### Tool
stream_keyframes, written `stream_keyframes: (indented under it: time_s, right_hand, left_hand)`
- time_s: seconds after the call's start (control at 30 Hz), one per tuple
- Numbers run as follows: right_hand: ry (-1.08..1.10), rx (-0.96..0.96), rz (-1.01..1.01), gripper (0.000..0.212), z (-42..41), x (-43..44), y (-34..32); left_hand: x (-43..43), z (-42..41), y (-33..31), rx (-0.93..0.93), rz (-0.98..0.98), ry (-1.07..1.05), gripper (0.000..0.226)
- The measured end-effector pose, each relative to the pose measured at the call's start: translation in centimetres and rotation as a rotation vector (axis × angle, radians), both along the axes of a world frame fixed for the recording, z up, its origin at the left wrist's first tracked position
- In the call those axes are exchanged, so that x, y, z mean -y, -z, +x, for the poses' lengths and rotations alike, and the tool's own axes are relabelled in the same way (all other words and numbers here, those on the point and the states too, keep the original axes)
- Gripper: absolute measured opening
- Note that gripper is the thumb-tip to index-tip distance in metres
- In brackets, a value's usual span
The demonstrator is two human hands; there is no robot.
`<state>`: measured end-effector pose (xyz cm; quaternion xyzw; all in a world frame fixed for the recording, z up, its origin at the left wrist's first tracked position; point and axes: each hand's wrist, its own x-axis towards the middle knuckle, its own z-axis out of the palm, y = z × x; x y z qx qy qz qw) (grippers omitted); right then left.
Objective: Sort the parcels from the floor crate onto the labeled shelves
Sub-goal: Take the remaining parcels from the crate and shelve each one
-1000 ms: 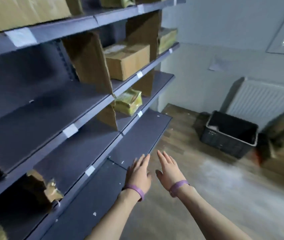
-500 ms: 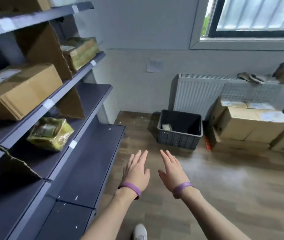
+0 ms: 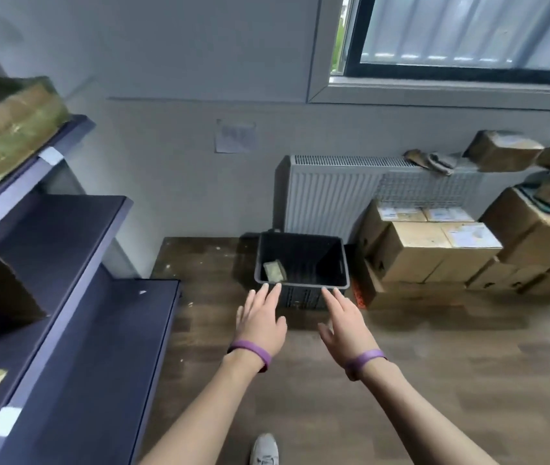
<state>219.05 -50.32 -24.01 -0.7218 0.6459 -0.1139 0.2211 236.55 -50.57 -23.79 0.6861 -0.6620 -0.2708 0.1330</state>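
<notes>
Both hands are empty. The left hand (image 3: 260, 325) and the right hand (image 3: 345, 322) reach forward side by side, palms down. Their fingers are straight and a little spread, holding nothing and touching nothing. A purple wristband (image 3: 251, 350) circles each wrist.

Just past the fingertips, in line with the gap between the hands, stands the dark floor crate (image 3: 302, 284). Its near rim meets the fingertips in this view, but the hands appear to be above it and short of it, not resting on it. Inside, on the left hand's side, one small yellowish parcel (image 3: 274, 270) lies by the near corner. The rest of the interior is too dark to tell what else it holds.

Beyond the crate is a white radiator (image 3: 334, 196) on the wall. Out past the right hand, a stack of cardboard boxes (image 3: 434, 250) sits on the floor. Well off to the left hand's side run the dark shelves (image 3: 75, 236), each front edge carrying a white label (image 3: 51, 156) too blurred to read. A wrapped package (image 3: 8, 129) already lies on the upper one. Beneath the forearms, a shoe (image 3: 265, 449) rests on the wooden floor.

The step in hand looks like the reach back to the crate for the next parcel. The next move calls for closing the distance, bending, and lowering a hand over the rim. The left is the nearer one and could close around the parcel. After that comes reading its marking and matching it to a shelf label.
</notes>
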Motion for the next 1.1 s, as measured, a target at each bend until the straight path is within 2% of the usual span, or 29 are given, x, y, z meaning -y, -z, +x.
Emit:
stream_keyframes:
  time_s: [0.43,0.6,0.77,1.1]
  right_hand:
    - [0.054,-0.010,0.003,0.065,-3.8,17.8,1.3]
    - [0.005,-0.035,-0.007,0.066,-5.9,27.8,2.5]
    - [-0.056,-0.047,0.072,0.067,-7.6,37.0,3.8]
    - [-0.187,-0.117,0.202,0.069,-6.2,49.5,7.4]
  left_hand:
    - [19.2,-1.5,0.7,0.099,0.022,0.039,0.059]
    - [27.5,-3.5,1.1,0.114,0.029,-0.020,0.060]
    - [34.3,-4.8,1.8,0.149,0.101,-0.080,0.061]
    - [45.5,-3.6,5.1,0.155,0.196,-0.126,0.061]
